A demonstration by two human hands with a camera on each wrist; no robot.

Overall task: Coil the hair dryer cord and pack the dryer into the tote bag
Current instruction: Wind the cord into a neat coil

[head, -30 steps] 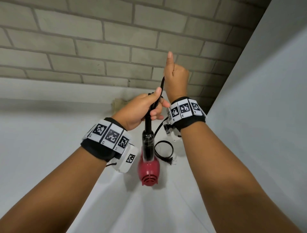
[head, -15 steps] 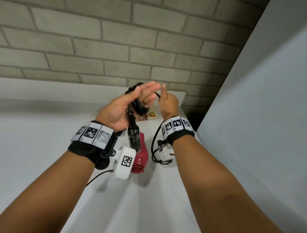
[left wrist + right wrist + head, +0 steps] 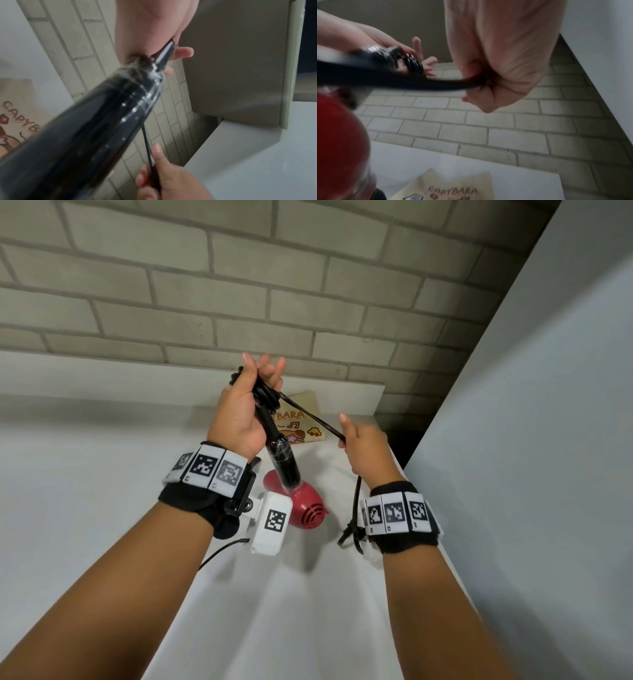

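Note:
My left hand [image 3: 239, 412] grips the black handle [image 3: 274, 440] of the hair dryer, whose red body [image 3: 306, 506] hangs downward above the white table. Cord loops [image 3: 265, 395] are wound round the handle's top end by my left fingers [image 3: 418, 44]. From there the black cord [image 3: 311, 416] runs taut to my right hand [image 3: 363, 443], which pinches it. The rest of the cord [image 3: 356, 505] hangs beside my right wrist. The beige tote bag [image 3: 305, 419] with cartoon print lies flat on the table behind my hands, partly hidden. The handle [image 3: 102, 121] fills the left wrist view.
A brick wall [image 3: 239, 285] stands behind the white table [image 3: 85, 474]. A white wall [image 3: 531, 422] closes off the right side. A dark gap [image 3: 404, 446] lies between the table's far right corner and that wall.
My right hand came down from above the dryer and moved out to the right, pulling the cord taut. My left hand turned palm-up and tilted the dryer; more loops sit on the handle.

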